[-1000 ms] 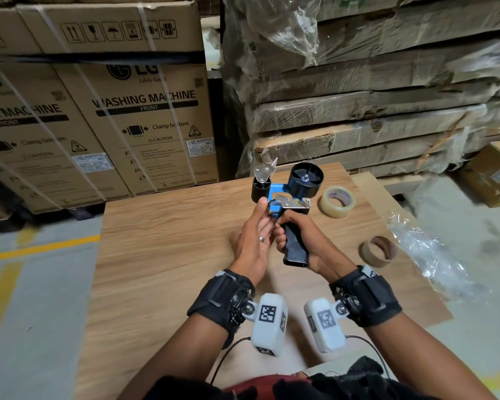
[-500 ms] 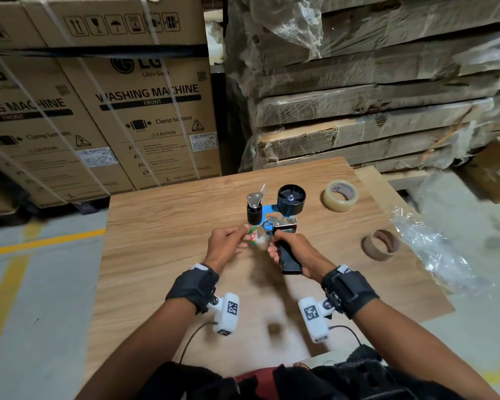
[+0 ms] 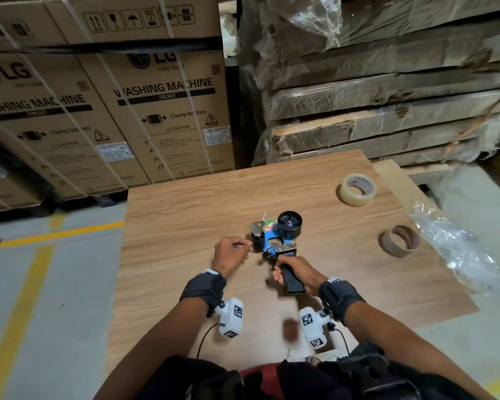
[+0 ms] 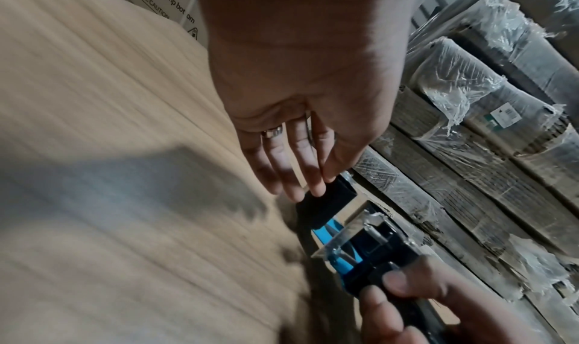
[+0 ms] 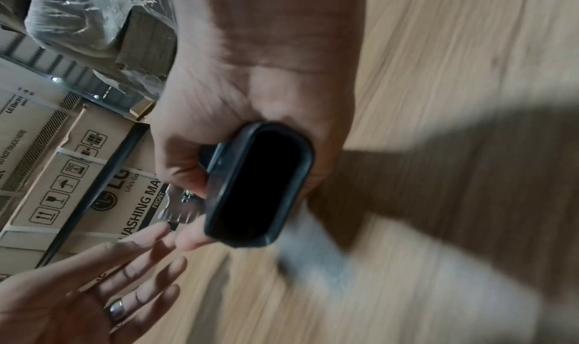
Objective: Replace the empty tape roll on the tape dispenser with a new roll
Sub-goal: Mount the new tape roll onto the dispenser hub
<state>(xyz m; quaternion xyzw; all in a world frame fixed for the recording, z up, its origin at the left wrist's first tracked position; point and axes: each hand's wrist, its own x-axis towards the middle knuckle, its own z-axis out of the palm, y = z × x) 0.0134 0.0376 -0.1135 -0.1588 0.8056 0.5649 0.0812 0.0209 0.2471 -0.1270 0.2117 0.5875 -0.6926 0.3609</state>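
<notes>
Dispenser work sits at the midpoint: the tape dispenser (image 3: 274, 241) is held low over the middle of the bench (image 3: 185, 203), its black spindle wheel (image 3: 289, 224) bare, with no roll on it. The right hand (image 3: 296, 271) is wrapped tight round the black handle (image 5: 258, 183), fingers curled about it, and carries the tool with the roller end pointing away from the person. The left hand (image 3: 231, 254) is just beside the front roller (image 3: 258, 239); in the left wrist view its straight fingertips (image 4: 316, 188) touch the black roller block, holding nothing.

Off to the right, well apart from the tool, the brown cardboard core (image 3: 400, 241) lies on the bench, so the empty roll appears to be off already. Farther back on the same side lies the new roll (image 3: 357, 189) of clear tape, untouched.

By my reading, the next move is to fetch that new roll, most likely with the free left hand, and push it squarely over the spindle wheel, adhesive side facing the right way for the roller. A crumpled plastic wrapper (image 3: 456, 249) lies at the bench's right edge.
</notes>
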